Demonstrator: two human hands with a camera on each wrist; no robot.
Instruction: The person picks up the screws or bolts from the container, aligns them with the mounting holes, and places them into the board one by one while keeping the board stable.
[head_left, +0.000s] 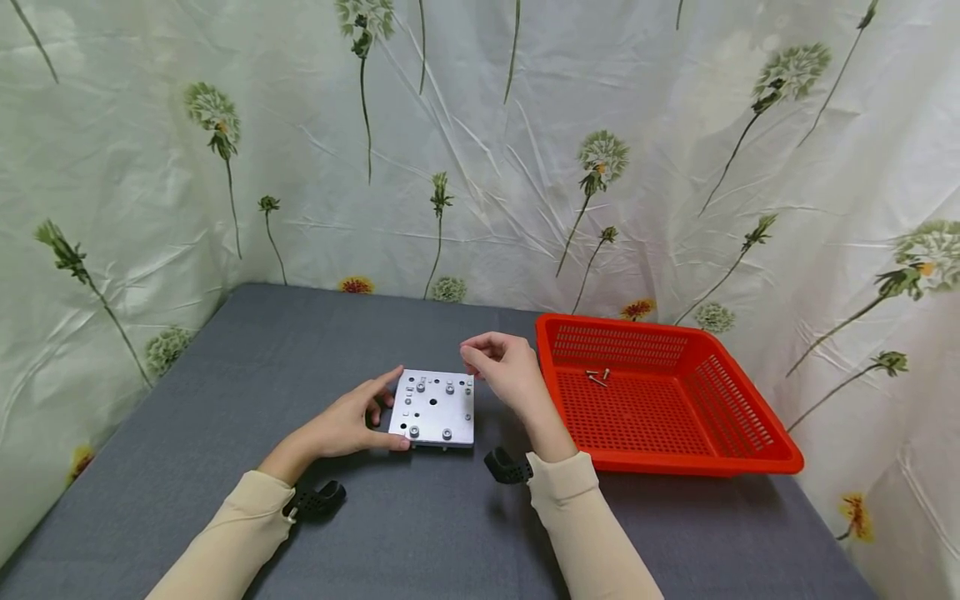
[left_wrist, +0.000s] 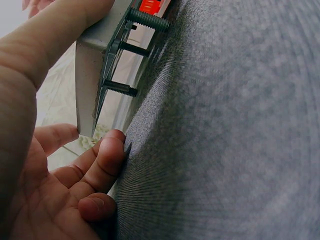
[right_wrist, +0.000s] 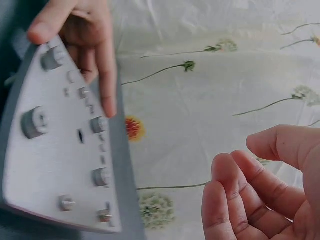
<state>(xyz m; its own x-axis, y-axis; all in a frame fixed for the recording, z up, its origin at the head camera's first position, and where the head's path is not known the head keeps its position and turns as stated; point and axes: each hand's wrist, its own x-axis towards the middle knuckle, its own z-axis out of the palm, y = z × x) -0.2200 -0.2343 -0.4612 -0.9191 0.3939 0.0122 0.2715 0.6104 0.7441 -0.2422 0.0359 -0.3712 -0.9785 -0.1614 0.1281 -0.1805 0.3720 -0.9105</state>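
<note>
A square silver metal plate (head_left: 442, 414), studded with socket-head screws and pierced by small holes, is gripped along its left side by my left hand (head_left: 343, 421). The thumb is at the near left corner and the index finger at the far left corner. Threaded screw shanks (left_wrist: 120, 88) stick out of its underside in the left wrist view, just above the cloth. Past the plate's far right corner hovers my right hand (head_left: 510, 367), fingers loosely bent. The right wrist view shows a gap between its thumb and fingertips (right_wrist: 225, 170), with nothing held there.
A red plastic basket (head_left: 675, 463) stands to the right, close beside the right forearm. Several loose screws (head_left: 597, 377) lie on its floor. Grey cloth (head_left: 420, 533) covers the table, and a flowered curtain (head_left: 315, 150) hangs behind.
</note>
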